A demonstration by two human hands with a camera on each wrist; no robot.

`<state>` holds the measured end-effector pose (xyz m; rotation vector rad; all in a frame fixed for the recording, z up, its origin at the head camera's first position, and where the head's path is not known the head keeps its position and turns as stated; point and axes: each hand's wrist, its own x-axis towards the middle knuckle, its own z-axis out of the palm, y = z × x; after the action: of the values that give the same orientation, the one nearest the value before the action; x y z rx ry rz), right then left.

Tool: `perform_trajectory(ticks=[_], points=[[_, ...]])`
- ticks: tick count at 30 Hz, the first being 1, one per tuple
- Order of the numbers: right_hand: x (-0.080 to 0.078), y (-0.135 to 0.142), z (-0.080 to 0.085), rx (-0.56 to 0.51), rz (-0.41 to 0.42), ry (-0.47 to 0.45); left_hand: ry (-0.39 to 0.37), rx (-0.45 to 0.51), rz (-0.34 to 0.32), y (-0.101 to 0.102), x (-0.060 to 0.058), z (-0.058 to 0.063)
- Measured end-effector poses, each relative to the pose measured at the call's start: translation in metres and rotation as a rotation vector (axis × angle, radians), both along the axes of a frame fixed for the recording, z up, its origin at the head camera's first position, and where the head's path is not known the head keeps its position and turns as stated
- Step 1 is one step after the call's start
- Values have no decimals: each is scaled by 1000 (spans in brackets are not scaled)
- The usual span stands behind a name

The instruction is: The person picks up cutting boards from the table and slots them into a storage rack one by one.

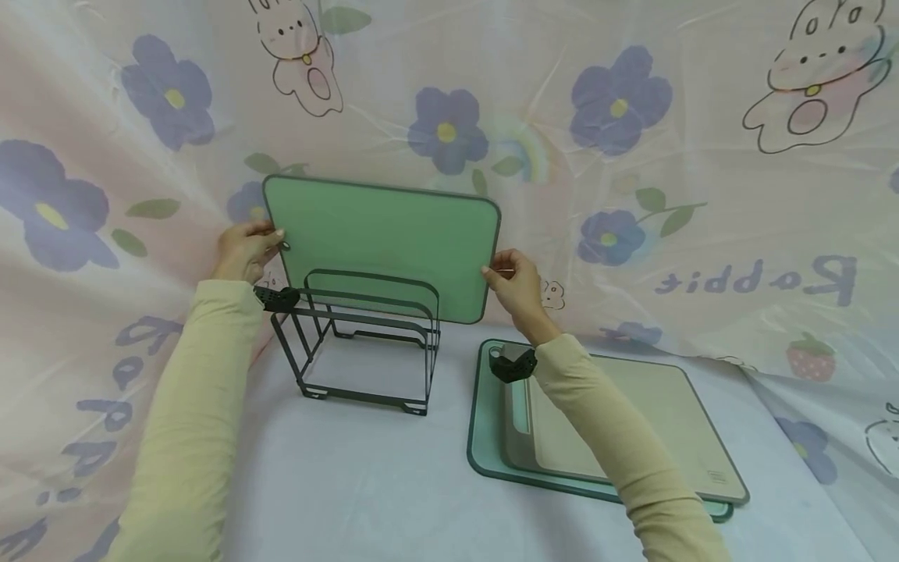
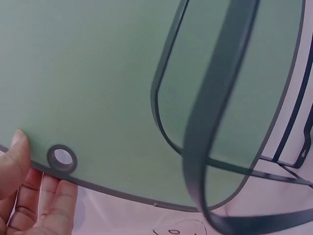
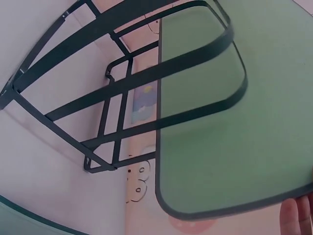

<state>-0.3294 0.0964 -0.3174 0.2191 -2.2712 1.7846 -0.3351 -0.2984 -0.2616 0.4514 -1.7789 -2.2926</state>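
A green cutting board (image 1: 393, 234) with a dark rim stands nearly upright, tilted slightly down to the right, behind the loops of a black metal rack (image 1: 365, 399). My left hand (image 1: 242, 250) pinches its left edge, thumb on the front face; beside that thumb shows the dark-ringed hole (image 2: 62, 157). On the right edge, my right hand (image 1: 516, 285) pinches the board between thumb and fingers. The board's lower edge (image 3: 157, 181) hangs above the rack's base bars. Whether any loop stands behind the board, I cannot tell.
To the right, a beige cutting board (image 1: 646, 406) lies flat on a larger teal-rimmed board (image 1: 488, 453), partly under my right forearm. A white cloth (image 1: 365, 484) covers the table. Behind hangs a curtain (image 1: 520, 47) printed with rabbits and flowers.
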Motion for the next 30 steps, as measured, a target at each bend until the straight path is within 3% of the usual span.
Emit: perform_trajectory(ticks=[5,12,18,26,30], points=[[0,-8,-5,-4,0,-16,23,56,-5,-7,3,-5],[-1,-12,-14,-15,3,-36,-1,54,-29,-10,8,-9],[-2,-14,-17,-20,-4,-37,2,123,-116,-17,11,-8],[-6,-16,-26,-9,-11,-48,-99,143,-216,-31,11,-8],[-7,-18,-30,1,-24,-53,-109,169,-236,-36,12,-10]])
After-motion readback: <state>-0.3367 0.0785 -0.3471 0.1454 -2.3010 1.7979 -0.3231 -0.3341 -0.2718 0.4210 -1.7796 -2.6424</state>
